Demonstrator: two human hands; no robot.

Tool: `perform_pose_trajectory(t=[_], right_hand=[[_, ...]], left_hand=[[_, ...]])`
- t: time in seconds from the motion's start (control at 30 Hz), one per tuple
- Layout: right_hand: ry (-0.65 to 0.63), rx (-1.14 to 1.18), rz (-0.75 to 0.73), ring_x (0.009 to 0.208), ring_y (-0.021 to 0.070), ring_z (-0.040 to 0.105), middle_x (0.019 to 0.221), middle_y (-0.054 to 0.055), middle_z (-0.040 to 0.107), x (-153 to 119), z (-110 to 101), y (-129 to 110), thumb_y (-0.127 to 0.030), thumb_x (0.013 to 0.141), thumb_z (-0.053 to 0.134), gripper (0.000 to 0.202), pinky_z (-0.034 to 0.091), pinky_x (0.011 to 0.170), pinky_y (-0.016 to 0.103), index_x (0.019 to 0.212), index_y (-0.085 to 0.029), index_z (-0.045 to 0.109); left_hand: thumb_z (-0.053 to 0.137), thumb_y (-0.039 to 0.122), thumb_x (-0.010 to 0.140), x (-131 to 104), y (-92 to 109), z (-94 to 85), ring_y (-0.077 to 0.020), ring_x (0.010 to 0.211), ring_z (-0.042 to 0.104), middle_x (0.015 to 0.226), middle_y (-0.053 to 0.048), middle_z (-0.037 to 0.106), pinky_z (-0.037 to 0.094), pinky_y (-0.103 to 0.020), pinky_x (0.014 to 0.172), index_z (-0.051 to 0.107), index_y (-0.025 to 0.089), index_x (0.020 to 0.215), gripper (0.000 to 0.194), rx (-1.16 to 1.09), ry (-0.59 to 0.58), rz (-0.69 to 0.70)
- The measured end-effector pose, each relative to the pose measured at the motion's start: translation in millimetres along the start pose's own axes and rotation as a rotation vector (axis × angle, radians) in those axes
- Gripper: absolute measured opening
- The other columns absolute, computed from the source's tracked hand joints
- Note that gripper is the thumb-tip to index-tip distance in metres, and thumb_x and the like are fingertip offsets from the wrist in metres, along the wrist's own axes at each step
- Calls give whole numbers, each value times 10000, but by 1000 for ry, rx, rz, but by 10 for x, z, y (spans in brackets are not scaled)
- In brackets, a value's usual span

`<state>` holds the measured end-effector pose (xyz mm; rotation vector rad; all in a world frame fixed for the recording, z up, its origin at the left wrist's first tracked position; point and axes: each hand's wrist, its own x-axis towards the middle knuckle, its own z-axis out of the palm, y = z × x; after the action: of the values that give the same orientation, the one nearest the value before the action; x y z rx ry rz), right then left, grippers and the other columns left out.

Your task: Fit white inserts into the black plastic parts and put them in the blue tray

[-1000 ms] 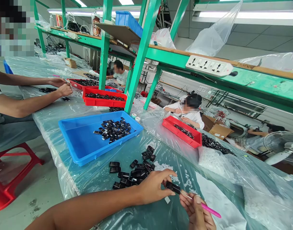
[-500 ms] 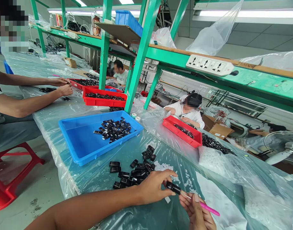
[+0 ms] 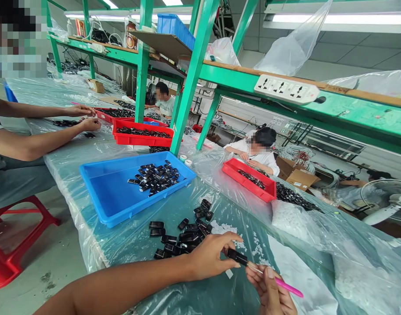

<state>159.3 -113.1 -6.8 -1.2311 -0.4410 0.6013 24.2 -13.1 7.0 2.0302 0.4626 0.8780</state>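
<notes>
Between the thumb and fingers of my left hand (image 3: 210,257) is a small black plastic housing (image 3: 237,257). My right hand (image 3: 271,288) pinches a thin metal-shafted tool with a pink handle (image 3: 288,287). The shaft's tip meets the near right end of the housing; whether it goes inside I cannot tell. Just beyond my left hand lies a loose pile of similar black housings (image 3: 189,234) on the plastic-covered table (image 3: 137,245). Small white pieces (image 3: 224,228) are scattered behind my fingers.
A blue tray (image 3: 105,210) with black housings stands beyond the pile. Red bins (image 3: 137,139) and another red bin (image 3: 249,180) hold more. A green shelf post (image 3: 193,78) rises from the table. Co-workers sit at left (image 3: 19,144) and across (image 3: 262,148). White paper (image 3: 298,280) lies right.
My hands, the black housing and the pink-handled tool stay almost in place; the pink handle has shifted very slightly right. The co-workers' hands have moved a little.
</notes>
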Motion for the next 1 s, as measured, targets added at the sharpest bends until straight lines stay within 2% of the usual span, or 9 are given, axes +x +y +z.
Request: perform_pose_trajectory(t=[0.27,0.47,0.6,0.73,0.87,1.0], right_hand=[[-21,-25,-14,675,201,676,760,40,710,4,-10,11,-452,675,709,345,554,634,292,812,-151,614],[17,24,-69,648,183,672,720,35,706,7,-7,-6,-428,668,726,326,539,620,267,786,-143,621],[55,20,-62,706,209,676,750,43,709,-7,2,-34,-404,681,724,326,553,635,298,824,-133,613],[40,3,-50,732,221,678,788,61,711,-1,-12,-32,-413,686,718,364,563,644,305,875,-121,610],[33,12,-38,762,236,680,817,68,712,54,-59,-11,-418,677,722,379,567,654,316,882,-119,610],[16,55,-3,737,230,684,810,77,715,102,-87,-11,-409,667,732,378,566,652,310,872,-115,612]], left_hand=[[657,298,750,-1,15,-8,-152,756,565,869,-22,634,438,-217,685,520,215,1183,462,-8,18,6],[645,333,766,11,28,-9,-161,745,601,844,-63,668,433,-203,599,684,163,955,257,-121,-36,-36],[687,403,721,44,-42,41,-138,608,582,699,-62,638,439,-223,563,692,106,901,347,-438,-61,-143],[735,456,650,76,-91,69,-120,518,568,681,-50,635,465,-257,546,650,107,1005,505,-760,-114,-257],[806,392,563,90,-62,49,-127,562,584,669,-45,640,463,-273,614,676,111,1029,560,-830,-155,-302],[824,360,535,92,-65,51,-110,560,546,653,-36,634,431,-253,609,686,120,1042,578,-800,-131,-317]])
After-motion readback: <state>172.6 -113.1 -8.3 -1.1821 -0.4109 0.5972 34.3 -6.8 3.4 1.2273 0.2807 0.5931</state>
